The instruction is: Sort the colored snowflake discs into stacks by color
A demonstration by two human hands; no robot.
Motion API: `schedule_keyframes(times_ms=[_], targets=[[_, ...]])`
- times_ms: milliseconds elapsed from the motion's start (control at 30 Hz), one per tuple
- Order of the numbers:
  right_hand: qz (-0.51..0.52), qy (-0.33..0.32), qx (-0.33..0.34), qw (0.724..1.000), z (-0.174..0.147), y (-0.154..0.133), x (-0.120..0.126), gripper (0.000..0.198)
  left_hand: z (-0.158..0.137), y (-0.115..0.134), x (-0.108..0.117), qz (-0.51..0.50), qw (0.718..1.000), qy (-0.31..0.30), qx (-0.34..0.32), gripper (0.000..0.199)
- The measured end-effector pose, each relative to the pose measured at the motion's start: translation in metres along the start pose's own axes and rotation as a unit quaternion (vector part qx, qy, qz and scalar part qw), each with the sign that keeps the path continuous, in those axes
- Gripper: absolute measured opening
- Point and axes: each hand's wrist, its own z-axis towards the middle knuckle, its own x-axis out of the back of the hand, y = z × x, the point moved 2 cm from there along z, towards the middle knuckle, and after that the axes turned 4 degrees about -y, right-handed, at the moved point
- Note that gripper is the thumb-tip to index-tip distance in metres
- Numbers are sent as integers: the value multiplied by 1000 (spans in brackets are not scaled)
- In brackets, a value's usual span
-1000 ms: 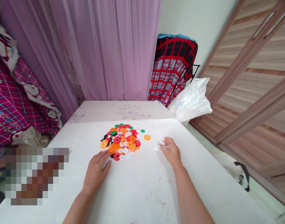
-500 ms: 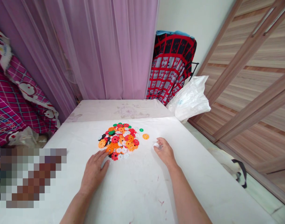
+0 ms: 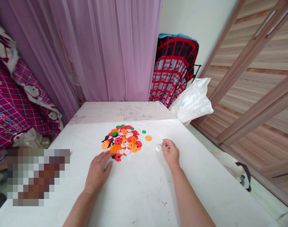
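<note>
1. Left hand (image 3: 98, 169) — grip wide — rests at the near edge of the heaped discs (image 3: 123, 141) on the worktop (image 3: 139, 192).
2. Right hand (image 3: 171, 154), fingers curled, is beside a white disc (image 3: 158, 148); cannot tell whether its grip holds it.

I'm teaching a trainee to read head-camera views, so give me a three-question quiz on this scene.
1. The right hand is nearest to:
A) the purple curtain
B) the white round piece
C) the white plastic bag
2. True or false: the left hand lies on the far side of the pile of discs.
3. Fill in: the small loose disc beyond the loose orange disc is ____ in colour.

Key: 1. B; 2. False, near side; 3. green.
</note>
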Motion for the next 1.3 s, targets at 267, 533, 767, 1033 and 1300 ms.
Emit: schedule_keyframes(times_ms=[267, 533, 767, 1033, 1300], targets=[[2, -115, 137, 984, -34, -45, -45, 20, -1, 3, 2, -16, 1000, 11, 4, 39], [-50, -144, 169, 974, -43, -57, -72, 35, -3, 3, 2, -12, 1000, -1, 14, 39], [-126, -170, 94, 973, -29, -58, -85, 35, -2, 4, 4, -16, 1000, 6, 12, 38], [-107, -178, 94, 974, -28, -55, -87, 28, -3, 5, 5, -25, 1000, 17, 4, 37], [-70, -173, 127, 974, -35, -49, -77, 24, -4, 6, 4, -23, 1000, 5, 8, 37]])
